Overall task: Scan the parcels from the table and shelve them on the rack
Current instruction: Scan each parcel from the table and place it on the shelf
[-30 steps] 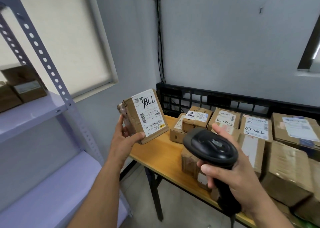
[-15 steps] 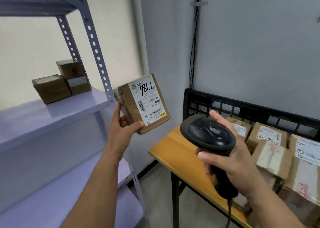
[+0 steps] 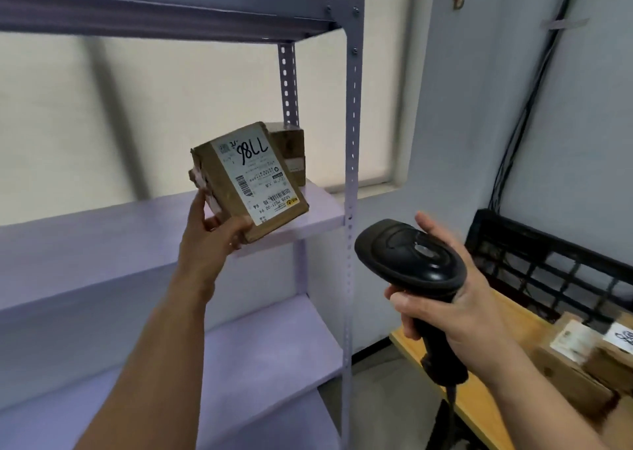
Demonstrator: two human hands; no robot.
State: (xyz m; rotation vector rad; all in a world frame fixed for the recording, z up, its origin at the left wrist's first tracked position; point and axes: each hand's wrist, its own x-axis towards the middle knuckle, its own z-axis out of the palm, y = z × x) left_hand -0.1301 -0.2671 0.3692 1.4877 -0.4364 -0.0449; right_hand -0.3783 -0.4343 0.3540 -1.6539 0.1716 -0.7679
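My left hand [image 3: 212, 240] grips a small brown cardboard parcel [image 3: 248, 182] by its lower left corner. Its white label, marked 7786 in black pen, faces me upside down. The parcel is held tilted over the front of the rack's middle shelf [image 3: 120, 230]. My right hand [image 3: 455, 299] grips a black barcode scanner [image 3: 411, 261] by its handle, lower right of the parcel, apart from it. More parcels [image 3: 589, 350] lie on the wooden table [image 3: 479, 401] at the lower right.
The lilac metal rack has an upper shelf [image 3: 164, 7], a lower shelf [image 3: 257, 353] and a perforated front post [image 3: 351, 175]. Stacked brown boxes [image 3: 291, 151] sit at the middle shelf's back right corner. A black crate [image 3: 548, 271] stands behind the table against the wall.
My view has turned left from the table to the rack. My left hand has carried the parcel up to the middle shelf. The scanner hand has followed along.
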